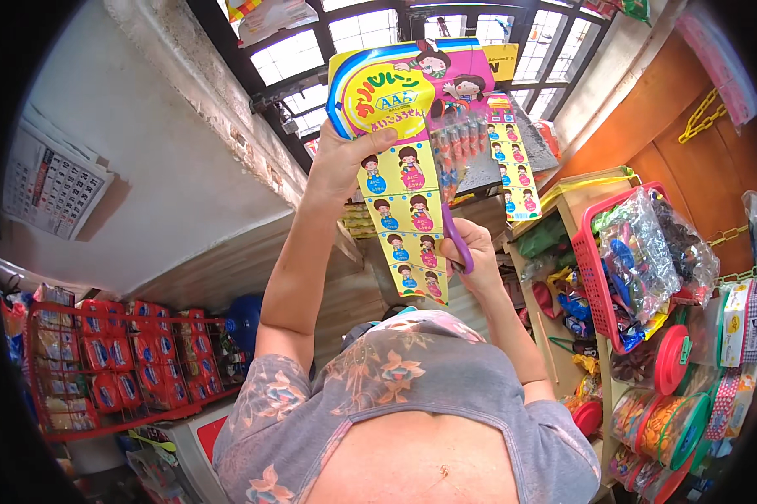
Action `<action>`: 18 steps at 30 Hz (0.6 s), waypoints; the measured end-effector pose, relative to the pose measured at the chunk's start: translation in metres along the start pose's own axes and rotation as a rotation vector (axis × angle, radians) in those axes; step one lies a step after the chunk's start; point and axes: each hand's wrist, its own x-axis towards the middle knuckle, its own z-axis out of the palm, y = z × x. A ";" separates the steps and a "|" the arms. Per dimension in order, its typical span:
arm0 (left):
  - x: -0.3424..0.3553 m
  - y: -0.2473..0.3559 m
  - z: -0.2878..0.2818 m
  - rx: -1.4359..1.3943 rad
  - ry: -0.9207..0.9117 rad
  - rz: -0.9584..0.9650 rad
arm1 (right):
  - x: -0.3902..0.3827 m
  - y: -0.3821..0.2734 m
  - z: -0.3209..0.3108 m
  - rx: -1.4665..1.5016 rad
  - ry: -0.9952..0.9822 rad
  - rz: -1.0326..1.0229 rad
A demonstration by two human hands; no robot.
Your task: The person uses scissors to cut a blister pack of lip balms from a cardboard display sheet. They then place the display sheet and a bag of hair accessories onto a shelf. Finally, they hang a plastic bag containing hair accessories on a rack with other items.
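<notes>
Two hands work: left hand [345, 155] grips a toy card [412, 109]; right hand [472, 248] clasps purple scissors [455, 239]; red basket [595, 277] holds bagged toys [647, 244].

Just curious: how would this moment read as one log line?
left hand: holds toy card up | right hand: purple scissors cutting its strips

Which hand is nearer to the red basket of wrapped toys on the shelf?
The right hand, holding purple-handled scissors, is nearer the red basket. The left hand grips the hanging card higher up and further left.
</notes>
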 end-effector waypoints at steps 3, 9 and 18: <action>0.004 0.005 0.003 0.005 -0.054 0.012 | 0.003 0.004 0.004 0.008 -0.009 -0.039; 0.001 -0.008 0.013 0.076 -0.089 -0.051 | 0.024 0.002 -0.013 0.081 -0.125 -0.062; 0.034 -0.003 0.014 0.121 -0.124 0.001 | 0.055 -0.012 -0.029 -0.075 -0.057 -0.061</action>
